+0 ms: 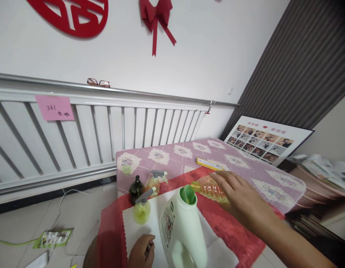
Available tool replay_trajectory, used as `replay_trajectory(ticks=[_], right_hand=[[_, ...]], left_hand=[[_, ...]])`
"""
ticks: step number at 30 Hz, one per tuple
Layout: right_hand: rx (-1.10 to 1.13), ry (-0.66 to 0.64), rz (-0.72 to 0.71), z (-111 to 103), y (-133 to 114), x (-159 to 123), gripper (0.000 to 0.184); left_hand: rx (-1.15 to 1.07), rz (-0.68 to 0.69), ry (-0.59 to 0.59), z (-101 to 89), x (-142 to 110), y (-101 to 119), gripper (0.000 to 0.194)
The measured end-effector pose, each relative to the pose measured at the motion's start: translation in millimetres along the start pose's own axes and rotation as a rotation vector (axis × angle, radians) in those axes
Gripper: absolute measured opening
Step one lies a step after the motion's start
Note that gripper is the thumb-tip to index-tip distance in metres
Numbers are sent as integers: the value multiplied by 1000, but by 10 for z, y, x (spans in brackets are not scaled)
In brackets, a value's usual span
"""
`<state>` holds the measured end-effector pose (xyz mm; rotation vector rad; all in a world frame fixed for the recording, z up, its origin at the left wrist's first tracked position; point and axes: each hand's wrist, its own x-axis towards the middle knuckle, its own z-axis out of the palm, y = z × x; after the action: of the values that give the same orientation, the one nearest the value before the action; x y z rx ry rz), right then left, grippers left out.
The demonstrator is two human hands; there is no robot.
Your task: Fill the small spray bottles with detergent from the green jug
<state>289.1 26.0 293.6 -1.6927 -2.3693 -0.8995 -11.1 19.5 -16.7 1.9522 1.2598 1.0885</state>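
Note:
My right hand [235, 191] grips a clear ribbed plastic bottle [210, 188] holding yellowish liquid. It is tipped nearly level, with its yellow neck at the green pouring insert [188, 193] in the mouth of a pale green jug [186, 230]. Whether liquid is flowing is unclear. Left of the jug, my left hand [141, 251] is closed low over the white cloth [158, 212]; something small and dark shows between its fingers. Beyond that hand stand a round spray bottle [141, 213] with yellow-green liquid, another spray bottle [153, 182] and a dark green pump bottle [136, 190].
Red cloth [111, 230] lies under the white one, over a patterned tablecloth [236, 160]. A yellow flat box [208, 164] and a pale green cap [126, 169] lie farther back. A radiator [150, 124] lines the wall; a power strip [54, 238] is on the floor.

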Motion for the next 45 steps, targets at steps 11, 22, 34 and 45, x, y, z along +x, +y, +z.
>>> replay_trajectory(ticks=[11, 22, 34, 45], right_hand=[[-67, 11, -36, -52, 5, 28, 50], [-116, 41, -72, -69, 15, 38, 49], [-148, 27, -85, -81, 15, 38, 52], [-199, 73, -124, -113, 11, 60, 51]], left_hand=[[-14, -29, -32, -29, 10, 54, 24], [-16, -48, -37, -14, 0, 14, 24], [-4, -3, -30, 4, -4, -3, 26], [4, 60, -18, 43, -14, -100, 25]])
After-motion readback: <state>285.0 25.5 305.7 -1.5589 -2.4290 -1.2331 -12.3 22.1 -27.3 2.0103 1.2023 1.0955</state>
